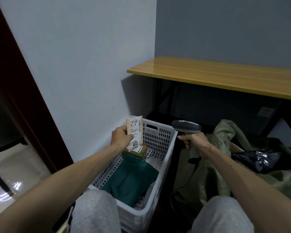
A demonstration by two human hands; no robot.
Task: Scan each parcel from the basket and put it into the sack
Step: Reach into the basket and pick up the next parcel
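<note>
My left hand point(122, 137) grips a small pale-orange parcel point(135, 130) by its left edge, holding it upright above the white perforated basket point(158, 138), its white label with barcode and "4032" facing the camera. My right hand point(194, 140) grips the handle of a grey barcode scanner point(186, 126), whose head points left toward the parcel. In the basket lie a green parcel point(129, 179), a small brown box point(138, 152) and white parcels. The olive woven sack point(222, 148) stands open to the right, with a black bag point(255, 160) inside it.
A wooden table point(225, 76) with black legs stands at the back right above the sack. The white wall is close behind the basket. A dark door frame point(23, 98) rises at the left. My knees in grey trousers flank the basket's near end.
</note>
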